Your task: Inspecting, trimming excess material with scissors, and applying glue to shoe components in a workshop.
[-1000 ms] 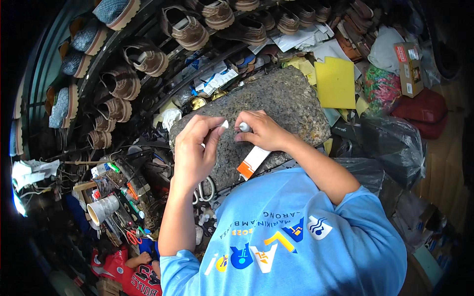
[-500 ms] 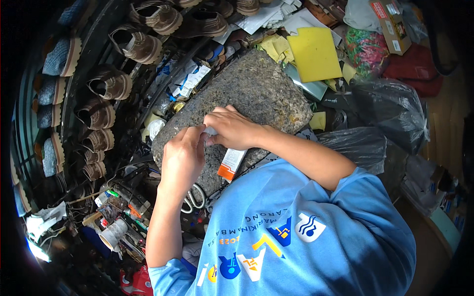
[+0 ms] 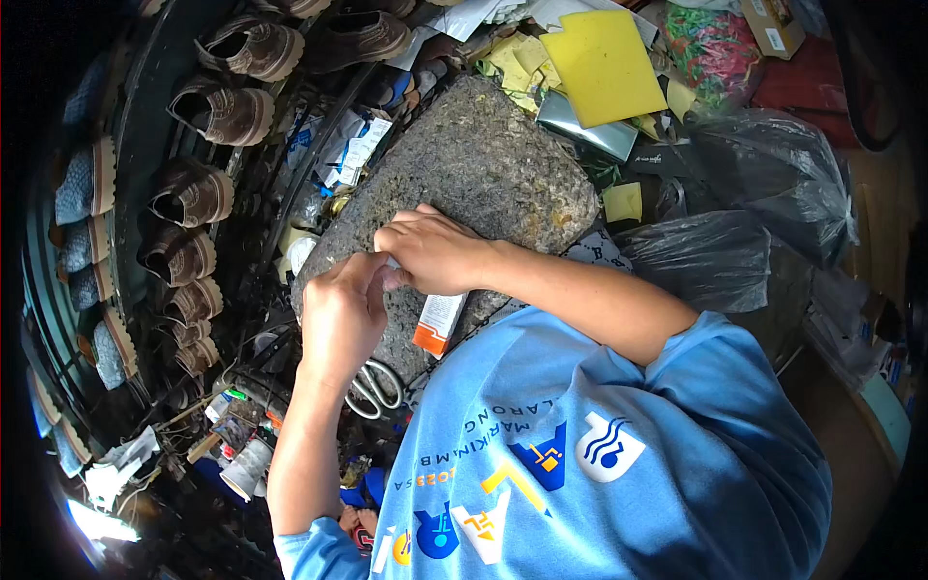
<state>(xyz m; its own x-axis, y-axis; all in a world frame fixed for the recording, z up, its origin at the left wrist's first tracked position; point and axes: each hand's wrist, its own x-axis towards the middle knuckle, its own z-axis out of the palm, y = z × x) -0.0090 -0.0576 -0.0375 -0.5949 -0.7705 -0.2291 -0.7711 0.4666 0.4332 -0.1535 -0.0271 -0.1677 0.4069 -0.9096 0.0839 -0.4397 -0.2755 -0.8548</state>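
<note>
Grey stone slab [image 3: 483,164], white-orange tube [image 3: 438,324]

Two hands, the left hand [image 3: 340,319] and the right hand [image 3: 435,253], meet over one big grey stone slab [image 3: 503,164]. One white-and-orange tube [image 3: 437,324] lies under them, one pair of scissors [image 3: 375,389] nearby, one yellow foam sheet [image 3: 601,60], two black plastic bags [image 3: 715,253].

Even daylight from above, soft shadows; fisheye bends the edges, corners black, lower-left glare, slight blur.
</note>
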